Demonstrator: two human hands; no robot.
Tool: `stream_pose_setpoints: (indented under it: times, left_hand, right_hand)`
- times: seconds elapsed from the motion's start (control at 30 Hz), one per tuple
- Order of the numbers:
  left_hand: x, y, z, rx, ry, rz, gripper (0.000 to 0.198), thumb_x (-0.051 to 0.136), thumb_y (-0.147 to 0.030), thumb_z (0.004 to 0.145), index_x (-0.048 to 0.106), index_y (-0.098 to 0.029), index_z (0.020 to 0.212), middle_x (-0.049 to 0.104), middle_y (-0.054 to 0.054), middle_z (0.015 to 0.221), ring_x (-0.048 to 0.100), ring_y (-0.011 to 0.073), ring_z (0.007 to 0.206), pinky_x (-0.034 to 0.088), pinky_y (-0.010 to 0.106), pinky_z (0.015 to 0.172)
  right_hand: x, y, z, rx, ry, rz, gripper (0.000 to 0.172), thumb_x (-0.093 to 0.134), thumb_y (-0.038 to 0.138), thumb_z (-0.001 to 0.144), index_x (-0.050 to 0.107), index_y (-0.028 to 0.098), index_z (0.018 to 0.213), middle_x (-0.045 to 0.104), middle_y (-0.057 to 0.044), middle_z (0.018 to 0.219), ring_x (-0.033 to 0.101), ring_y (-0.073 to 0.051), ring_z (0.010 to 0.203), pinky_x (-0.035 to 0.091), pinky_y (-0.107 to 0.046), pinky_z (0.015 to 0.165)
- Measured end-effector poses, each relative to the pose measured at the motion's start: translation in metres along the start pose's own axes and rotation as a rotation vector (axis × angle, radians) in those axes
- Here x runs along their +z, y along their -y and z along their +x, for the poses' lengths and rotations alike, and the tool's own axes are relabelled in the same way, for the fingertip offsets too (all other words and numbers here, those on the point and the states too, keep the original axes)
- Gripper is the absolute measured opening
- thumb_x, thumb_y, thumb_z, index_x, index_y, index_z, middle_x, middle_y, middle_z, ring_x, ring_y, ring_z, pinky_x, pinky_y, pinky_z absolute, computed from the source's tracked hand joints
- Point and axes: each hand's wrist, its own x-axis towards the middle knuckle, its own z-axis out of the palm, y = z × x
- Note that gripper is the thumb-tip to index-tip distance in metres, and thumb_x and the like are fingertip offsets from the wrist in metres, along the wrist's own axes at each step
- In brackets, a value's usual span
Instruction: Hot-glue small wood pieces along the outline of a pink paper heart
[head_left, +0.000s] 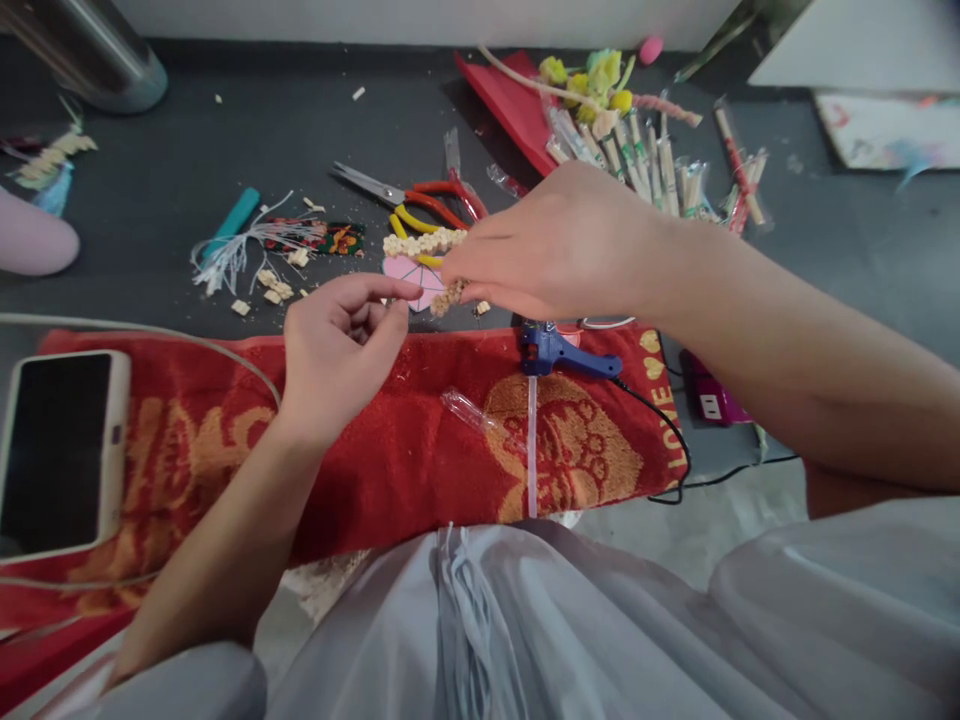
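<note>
My right hand (555, 245) reaches in from the right over the table, its fingers closed on a small knobbly beige piece (448, 298). Just left of it, my left hand (337, 345) has thumb and index finger nearly pressed together; whatever is in that pinch is too small to make out. Under the fingertips lies a pink paper piece with dark lines (405, 272), partly covered. A beige beaded-looking strip (424, 243) sits above it, by the right fingers. Pliers with yellow and orange handles (375, 185) rest behind.
A blue glue gun (562, 352) lies on a red towel (360, 470), its stick pointing toward me. At left is a phone (60, 450) with a cable. Wrapped sticks (645, 160), white tassel threads (232, 260), beige crumbs and a metal flask (105, 60) lie around.
</note>
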Motion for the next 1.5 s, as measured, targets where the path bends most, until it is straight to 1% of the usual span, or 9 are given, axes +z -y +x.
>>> stream_pose_setpoints:
  times: [0.17, 0.33, 0.5, 0.67, 0.9, 1.07, 1.17, 1.33, 1.5]
  left_hand:
    - [0.003, -0.010, -0.005, 0.086, 0.017, 0.022, 0.016, 0.076, -0.030, 0.075, 0.071, -0.027, 0.090, 0.045, -0.009, 0.049, 0.033, 0.0062, 0.041, 0.025, 0.024, 0.041]
    - [0.006, -0.004, -0.008, 0.167, -0.047, 0.105, 0.014, 0.075, -0.026, 0.074, 0.073, -0.027, 0.088, 0.045, -0.010, 0.048, 0.036, 0.0065, 0.042, 0.031, 0.025, 0.045]
    - [0.008, -0.002, -0.008, 0.148, -0.038, 0.119, 0.011, 0.071, -0.023, 0.074, 0.071, -0.027, 0.085, 0.046, -0.009, 0.048, 0.038, 0.0076, 0.042, 0.032, 0.025, 0.046]
    - [0.009, -0.002, -0.006, 0.108, -0.037, 0.063, 0.008, 0.070, -0.028, 0.073, 0.069, -0.026, 0.081, 0.045, -0.009, 0.047, 0.037, 0.0075, 0.042, 0.031, 0.025, 0.045]
    - [0.008, 0.001, -0.005, 0.028, -0.021, 0.026, 0.014, 0.075, -0.036, 0.077, 0.068, -0.026, 0.084, 0.045, -0.008, 0.051, 0.037, 0.0073, 0.044, 0.030, 0.025, 0.044]
    - [0.009, 0.003, -0.002, 0.041, -0.052, -0.018, 0.015, 0.076, -0.034, 0.077, 0.066, -0.025, 0.082, 0.043, -0.009, 0.050, 0.034, 0.0062, 0.042, 0.030, 0.024, 0.041]
    - [0.009, 0.008, 0.000, 0.096, -0.108, 0.001, 0.014, 0.077, -0.032, 0.077, 0.065, -0.025, 0.079, 0.052, -0.006, 0.058, 0.044, 0.0071, 0.048, 0.034, 0.023, 0.042]
    - [0.010, 0.021, 0.002, 0.177, -0.130, -0.027, 0.013, 0.078, -0.026, 0.075, 0.066, -0.023, 0.078, 0.075, 0.003, 0.094, 0.070, 0.0142, 0.077, 0.050, 0.024, 0.052]
    - [0.010, 0.027, 0.003, 0.131, -0.133, -0.061, 0.014, 0.082, -0.027, 0.074, 0.069, -0.024, 0.076, 0.075, -0.002, 0.084, 0.070, 0.0131, 0.073, 0.058, 0.029, 0.064]
  right_hand:
    - [0.003, 0.002, -0.003, 0.036, -0.024, -0.057, 0.057, 0.014, 0.029, 0.104, 0.068, 0.020, 0.120, 0.074, -0.003, 0.097, 0.064, -0.016, 0.082, 0.026, -0.033, 0.059]
    - [0.004, 0.005, -0.003, 0.023, -0.045, -0.090, 0.051, 0.019, 0.025, 0.104, 0.068, 0.019, 0.115, 0.072, -0.005, 0.088, 0.062, -0.017, 0.077, 0.024, -0.032, 0.056]
    - [0.002, 0.007, -0.002, 0.002, -0.033, -0.028, 0.049, 0.021, 0.024, 0.105, 0.068, 0.018, 0.115, 0.073, -0.006, 0.091, 0.062, -0.017, 0.078, 0.029, -0.030, 0.060]
    - [-0.002, 0.009, 0.000, 0.007, 0.008, -0.040, 0.042, 0.026, 0.024, 0.104, 0.064, 0.021, 0.121, 0.075, -0.004, 0.102, 0.066, -0.020, 0.088, 0.024, -0.032, 0.054]
    - [0.005, 0.003, 0.000, 0.015, -0.040, 0.049, 0.038, 0.031, 0.028, 0.104, 0.065, 0.022, 0.119, 0.076, -0.002, 0.106, 0.067, -0.021, 0.092, 0.026, -0.033, 0.058]
    - [0.007, 0.003, 0.002, 0.028, -0.065, 0.052, 0.040, 0.032, 0.026, 0.102, 0.069, 0.022, 0.116, 0.076, -0.004, 0.096, 0.065, -0.019, 0.082, 0.026, -0.033, 0.057]
    - [0.010, 0.004, 0.004, 0.039, -0.024, 0.018, 0.042, 0.030, 0.024, 0.102, 0.070, 0.020, 0.113, 0.074, -0.006, 0.087, 0.064, -0.018, 0.077, 0.023, -0.032, 0.056]
    - [0.018, -0.001, 0.004, 0.017, -0.064, 0.049, 0.040, 0.030, 0.027, 0.104, 0.068, 0.019, 0.114, 0.075, -0.006, 0.090, 0.063, -0.016, 0.077, 0.027, -0.030, 0.058]
    - [0.019, -0.002, 0.005, 0.027, -0.028, 0.025, 0.041, 0.029, 0.029, 0.105, 0.068, 0.021, 0.116, 0.075, -0.006, 0.094, 0.066, -0.019, 0.083, 0.032, -0.031, 0.060]
